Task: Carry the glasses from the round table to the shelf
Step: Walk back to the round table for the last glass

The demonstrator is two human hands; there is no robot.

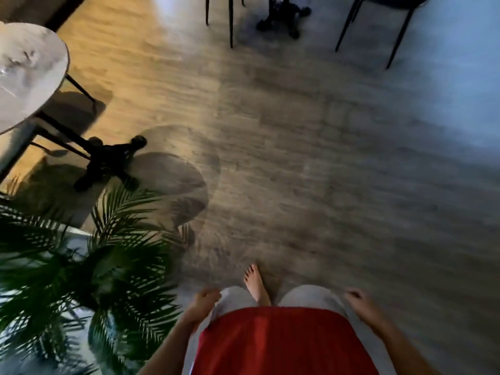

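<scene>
The round marble table [32,77] stands at the upper left on a black pedestal base [108,161]. A faint clear shape at its left edge [5,70] may be a glass, but it is too blurred to tell. No shelf is in view. My left hand [204,300] hangs beside my left thigh with its fingers curled in, holding nothing. My right hand [361,303] hangs beside my right thigh, fingers loosely bent and apart, holding nothing. Both hands are far from the table.
A green palm plant [89,280] fills the lower left, close to my left side. Black chair legs [389,31] and another table base [284,17] stand at the top. Wooden floor [297,158] stretches ahead. One bare foot [255,284] steps forward.
</scene>
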